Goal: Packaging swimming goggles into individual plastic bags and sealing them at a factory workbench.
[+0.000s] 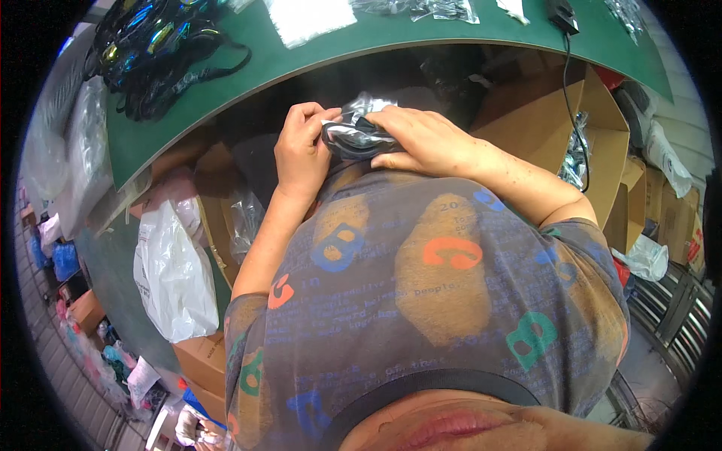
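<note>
Head view, looking straight down the chest. Cardboard boxes under and beside the table: open cardboard box (602,143) at right, flaps up, holding crinkled clear-wrapped packets (575,154) along its inner wall, a black cable (571,98) hanging down into it from a small black device (560,13) on the tabletop. More brown cartons (673,214) stacked further right, a white bag (648,257) lying against them. At left, another box (218,214) with clear film spilling out, a large white plastic bag (174,274) leaning in front, a closed carton (201,359) lower down. Contents of the left box hidden by film; cannot tell more.

Green table (466,36) curving across the top, bearing a heap of dark swim goggles (154,45) with mirrored lenses and tangled black straps at left, plus clear plastic sleeves (310,16) near the far edge.

Held against the chest, just below the table edge: a clear plastic pouch with a dark item inside (353,135), glossy, crumpled, catching light, dark contents showing as curved black shapes; exact kind too small to tell. Left hand (303,154) curled around the pouch's left end, fingers bent and pinching the film. Right hand (425,139) laid over the top, fingers folded down and gripping the pouch, thumb tucked beneath. Both hands touching each other's fingertips over the pouch, above a grey patterned shirt (421,301).
</note>
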